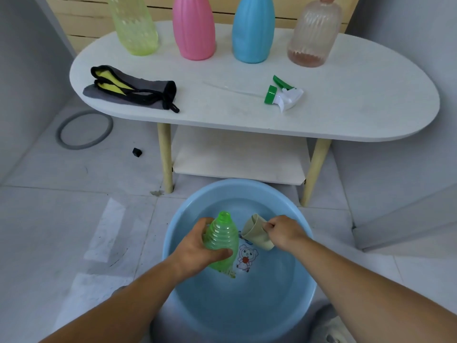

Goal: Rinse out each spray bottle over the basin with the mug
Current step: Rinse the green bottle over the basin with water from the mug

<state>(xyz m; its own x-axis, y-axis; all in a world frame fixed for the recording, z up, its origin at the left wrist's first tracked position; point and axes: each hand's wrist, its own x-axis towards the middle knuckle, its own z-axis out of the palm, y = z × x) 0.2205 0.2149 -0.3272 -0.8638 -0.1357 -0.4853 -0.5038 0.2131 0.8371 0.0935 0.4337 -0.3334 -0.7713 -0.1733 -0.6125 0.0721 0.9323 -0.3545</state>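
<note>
The green spray bottle (221, 240) sits low in the frame's centre, above the blue basin (237, 181), neck open and tilted up. The left hand (197, 251) wraps its ribbed body, thumb across the front. Thin translucent plastic like this is probably light and will likely flex under a hard squeeze. Wet, it could slip, so the ribbed waist is the sensible hold.

The right hand (284, 231) pinches the beige mug (254, 232) by its handle, mouth tipped towards the bottle, just beside it. The narrow neck makes pouring a matter of aim.

In the upper frame, the tabletop (222, 115) carries:
- four more bottles: yellow-green (134, 26), pink (194, 28), blue (253, 30) and clear pinkish (314, 35);
- a green-capped trigger sprayer (282, 95);
- a grey-and-yellow pouch (131, 89).

Nothing blocks the basin.
</note>
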